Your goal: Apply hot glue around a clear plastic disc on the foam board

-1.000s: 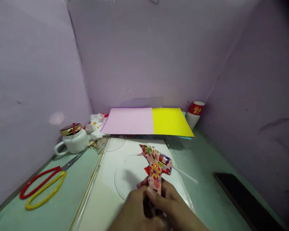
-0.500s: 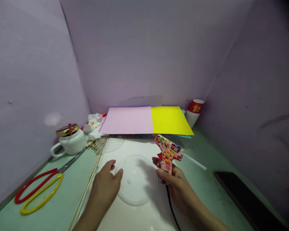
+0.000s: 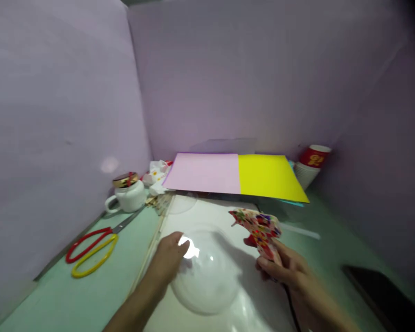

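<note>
A flower-patterned glue gun (image 3: pixel 259 228) was gripped by the right hand (image 3: pixel 285 267); the clear plastic dome (image 3: pixel 207 272) was touched by the left hand (image 3: pixel 169 258), fingers loosely spread.

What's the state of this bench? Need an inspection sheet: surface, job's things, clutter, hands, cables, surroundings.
Surface: green table with a white board lying on it.
Job's things: clear disc on the board; patterned glue gun held above it, nozzle pointing left.
Clutter: scissors, white pot, skewers, pink sheet, yellow sheet, cup stack.
Hands: left hand with fingertips on the disc's rim, grip unclear; right hand closed round the gun's handle.
Cables: black cord runs from under the right hand toward the near edge.
Surroundings: purple walls on three sides; dark flat object at right.
</note>
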Action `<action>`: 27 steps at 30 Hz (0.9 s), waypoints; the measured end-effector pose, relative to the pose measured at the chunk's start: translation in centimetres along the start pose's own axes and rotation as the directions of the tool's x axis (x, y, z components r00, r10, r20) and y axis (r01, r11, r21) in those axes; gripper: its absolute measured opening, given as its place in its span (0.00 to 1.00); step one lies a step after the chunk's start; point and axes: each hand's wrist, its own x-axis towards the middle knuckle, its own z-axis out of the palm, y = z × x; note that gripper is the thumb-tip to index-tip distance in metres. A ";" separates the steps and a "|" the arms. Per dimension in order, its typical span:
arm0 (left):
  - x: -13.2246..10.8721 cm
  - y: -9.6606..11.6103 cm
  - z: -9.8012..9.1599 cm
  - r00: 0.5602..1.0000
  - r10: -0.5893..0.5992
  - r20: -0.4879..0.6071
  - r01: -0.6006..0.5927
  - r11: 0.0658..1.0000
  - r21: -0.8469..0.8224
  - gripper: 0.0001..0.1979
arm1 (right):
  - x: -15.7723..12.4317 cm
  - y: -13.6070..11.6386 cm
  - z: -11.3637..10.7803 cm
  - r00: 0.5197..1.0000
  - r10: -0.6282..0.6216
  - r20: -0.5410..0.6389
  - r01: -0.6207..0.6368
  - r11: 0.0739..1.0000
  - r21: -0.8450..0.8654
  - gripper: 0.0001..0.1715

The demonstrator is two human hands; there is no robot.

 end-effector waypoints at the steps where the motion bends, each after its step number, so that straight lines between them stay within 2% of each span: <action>1: -0.1 0.0 0.0 1.000 0.001 -0.006 -0.001 0.999 -0.032 0.10 | -0.2 -0.1 -0.4 0.999 -0.017 0.043 0.018 1.000 -0.012 0.15; 3: -0.2 -0.1 0.1 1.000 0.009 -0.013 -0.010 0.993 -0.114 0.08 | -0.6 -0.1 -1.1 0.992 -0.039 0.120 0.044 0.998 -0.040 0.15; 5: -0.4 -0.3 0.3 0.999 0.025 -0.020 -0.028 0.990 -0.136 0.08 | -0.9 0.0 -1.4 0.990 -0.044 0.136 0.059 0.992 -0.109 0.19; 9: -0.9 -0.7 0.7 0.988 0.127 -0.091 -0.131 0.991 -0.038 0.10 | -1.2 -0.1 -1.2 0.985 -0.056 0.166 0.095 0.966 -0.240 0.17; 14: -1.7 -0.8 1.2 0.940 0.241 -0.240 -0.199 0.962 0.187 0.09 | -1.4 -0.5 -0.3 0.981 -0.056 0.186 0.097 0.971 -0.218 0.11; 19: -2.2 -0.4 1.6 0.932 0.229 -0.281 -0.168 0.960 0.224 0.08 | -1.5 0.0 0.3 0.977 -0.025 0.214 0.065 0.981 -0.181 0.25; 23: -2.3 -0.4 1.9 0.924 0.238 -0.300 -0.185 0.963 0.195 0.08 | -1.5 0.9 0.4 0.964 -0.013 0.265 0.073 0.973 -0.218 0.26; 27: -2.5 -0.7 2.1 0.903 0.296 -0.312 -0.247 0.951 0.186 0.09 | -1.4 1.7 0.5 0.971 -0.033 0.237 0.092 0.966 -0.241 0.30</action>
